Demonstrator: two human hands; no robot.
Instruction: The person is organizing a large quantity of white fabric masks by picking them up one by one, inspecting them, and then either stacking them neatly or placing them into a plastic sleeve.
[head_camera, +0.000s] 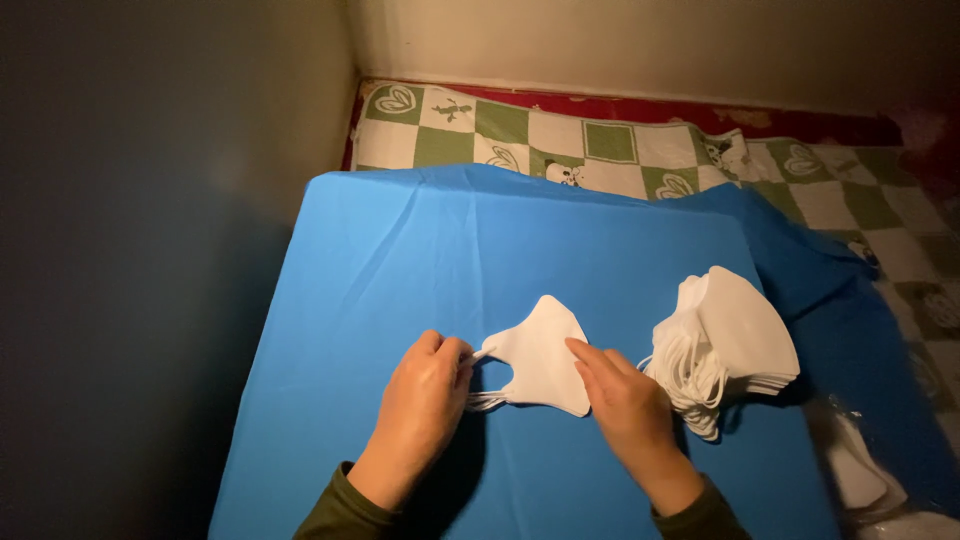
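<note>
Blue cloth (400, 260); mask (540, 360) tip-up

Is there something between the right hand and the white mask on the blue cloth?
Nothing visible. The right hand already rests its fingertips on the mask, and the left hand holds its ear loop. The stack of masks lies apart, to the right.

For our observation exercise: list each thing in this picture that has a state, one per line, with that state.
Single mask: folded flat on the blue cloth.
Left hand: pinching the mask's ear loop.
Right hand: fingertips pressing on the mask.
Mask stack: piled, fanned, loops hanging.
Blue cloth: spread out, creased.
</note>
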